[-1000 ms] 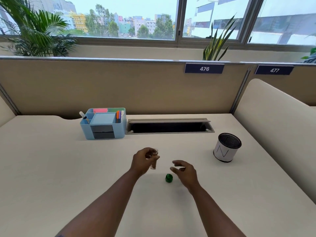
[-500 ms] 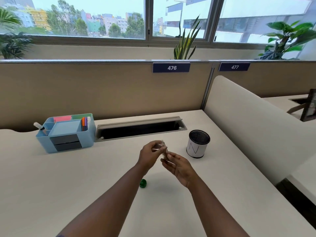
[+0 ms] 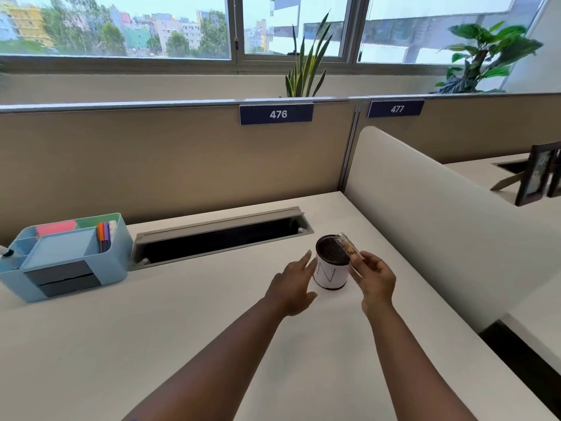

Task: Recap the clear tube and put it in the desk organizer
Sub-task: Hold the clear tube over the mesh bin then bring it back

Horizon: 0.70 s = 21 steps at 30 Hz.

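Note:
My right hand (image 3: pixel 375 278) holds the clear tube (image 3: pixel 349 249) tilted, its open end leaning over the mouth of the black mesh cup (image 3: pixel 329 270) marked with an N. Something brownish shows inside the tube. My left hand (image 3: pixel 293 285) is open, fingers spread, just left of the cup and close to its side. The blue desk organizer (image 3: pixel 65 256) stands far to the left on the desk, with coloured notes and pens in it. The green cap is hidden from view.
An open cable tray (image 3: pixel 218 235) runs along the back of the desk (image 3: pixel 182 329). A curved cream divider (image 3: pixel 440 223) borders the right side. A picture frame (image 3: pixel 537 174) stands on the neighbouring desk.
The tube passed from my left hand to my right hand and moved right, over the mesh cup. My left hand opened. The view turned right, and the green cap left sight.

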### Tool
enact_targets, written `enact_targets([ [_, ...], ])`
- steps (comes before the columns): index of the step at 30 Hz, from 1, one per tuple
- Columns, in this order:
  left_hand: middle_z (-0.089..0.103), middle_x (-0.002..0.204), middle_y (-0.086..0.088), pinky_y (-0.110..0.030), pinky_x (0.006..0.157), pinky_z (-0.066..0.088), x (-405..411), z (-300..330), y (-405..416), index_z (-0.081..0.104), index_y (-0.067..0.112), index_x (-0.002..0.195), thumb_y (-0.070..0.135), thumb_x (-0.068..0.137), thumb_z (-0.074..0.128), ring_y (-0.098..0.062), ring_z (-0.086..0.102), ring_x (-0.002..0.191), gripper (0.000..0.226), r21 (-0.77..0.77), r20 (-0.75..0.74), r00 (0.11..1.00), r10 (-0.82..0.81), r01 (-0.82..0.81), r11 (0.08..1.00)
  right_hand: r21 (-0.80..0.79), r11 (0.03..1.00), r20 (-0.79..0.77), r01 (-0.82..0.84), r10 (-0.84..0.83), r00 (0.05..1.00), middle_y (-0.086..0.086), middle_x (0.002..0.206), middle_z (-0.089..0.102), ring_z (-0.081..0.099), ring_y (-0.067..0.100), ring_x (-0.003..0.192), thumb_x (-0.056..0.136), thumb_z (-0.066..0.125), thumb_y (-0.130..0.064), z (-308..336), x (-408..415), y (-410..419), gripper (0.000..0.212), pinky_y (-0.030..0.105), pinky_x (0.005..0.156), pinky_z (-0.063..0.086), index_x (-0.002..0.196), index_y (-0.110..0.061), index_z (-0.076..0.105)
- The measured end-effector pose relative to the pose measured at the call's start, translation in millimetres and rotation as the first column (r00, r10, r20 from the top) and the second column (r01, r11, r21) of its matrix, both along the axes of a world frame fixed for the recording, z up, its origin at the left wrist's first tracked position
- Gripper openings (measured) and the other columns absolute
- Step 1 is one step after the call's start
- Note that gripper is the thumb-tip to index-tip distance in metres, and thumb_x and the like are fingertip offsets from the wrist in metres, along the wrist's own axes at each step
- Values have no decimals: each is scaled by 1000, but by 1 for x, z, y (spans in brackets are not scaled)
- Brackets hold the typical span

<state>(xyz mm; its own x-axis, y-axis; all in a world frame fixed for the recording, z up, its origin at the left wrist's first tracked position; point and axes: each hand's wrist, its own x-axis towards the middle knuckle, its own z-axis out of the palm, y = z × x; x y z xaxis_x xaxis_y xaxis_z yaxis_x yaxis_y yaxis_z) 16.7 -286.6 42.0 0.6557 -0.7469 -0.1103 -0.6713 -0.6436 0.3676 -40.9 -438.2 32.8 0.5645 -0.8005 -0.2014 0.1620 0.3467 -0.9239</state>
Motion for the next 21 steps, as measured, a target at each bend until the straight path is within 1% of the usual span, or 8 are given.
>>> enact_targets([
  [2,-5,160,1,-47,108,34,-1,0,-12,4,18,148,24,90,52,-24,15,144,75,54,40,998,-53,50,997,-101,994,-79,49,-57,995,16,93,59,59,25,76,75,69,2,-3,4,-8,19,41,82,56,92,0,63],
  [3,-7,160,0,-48,108,33,-2,-1,-17,3,18,148,23,90,52,-23,13,144,76,72,48,997,-65,61,996,-160,985,-115,60,-79,990,16,94,60,60,25,75,74,70,1,-4,5,-10,23,43,83,55,95,1,63],
  [6,-9,160,-1,-49,109,32,-1,-7,-31,1,17,148,18,89,52,-23,10,145,78,111,55,996,-72,65,992,-314,947,-193,67,-133,972,14,94,66,64,24,68,72,72,-1,-5,9,-15,23,36,77,56,94,-6,66],
  [10,-7,160,-1,-49,108,31,-1,-14,-38,-2,16,148,12,89,51,-26,15,143,80,155,79,995,-66,53,987,-459,888,-248,4,-132,960,15,96,70,69,31,83,73,70,2,-6,13,-20,26,37,84,53,97,-7,66],
  [12,-5,160,-1,-48,106,33,-1,-15,-39,-2,16,148,9,88,50,-27,21,141,80,167,113,991,-66,47,985,-548,835,-277,-45,-130,952,17,104,70,68,30,88,75,67,3,-6,13,-21,29,32,84,50,102,-5,66],
  [14,-5,160,0,-49,105,33,0,-16,-39,-2,17,148,7,87,50,-29,27,138,80,179,124,990,-69,46,983,-628,773,-298,-89,-133,945,18,111,66,66,31,93,77,64,4,-6,14,-21,31,35,88,50,107,-5,64],
  [16,-5,160,2,-49,105,33,0,-15,-39,-2,18,148,4,85,49,-30,32,134,82,185,107,992,-65,44,982,-682,723,-298,-109,-139,944,18,115,62,64,30,96,80,60,6,-6,14,-20,33,33,90,47,111,-5,63],
  [21,-8,160,4,-48,102,35,1,-11,-40,-4,19,148,2,83,51,-32,40,127,87,210,93,994,-52,31,977,-752,640,-317,-158,-141,938,19,114,59,60,28,99,81,57,9,-5,17,-17,38,24,87,41,115,-6,61],
])
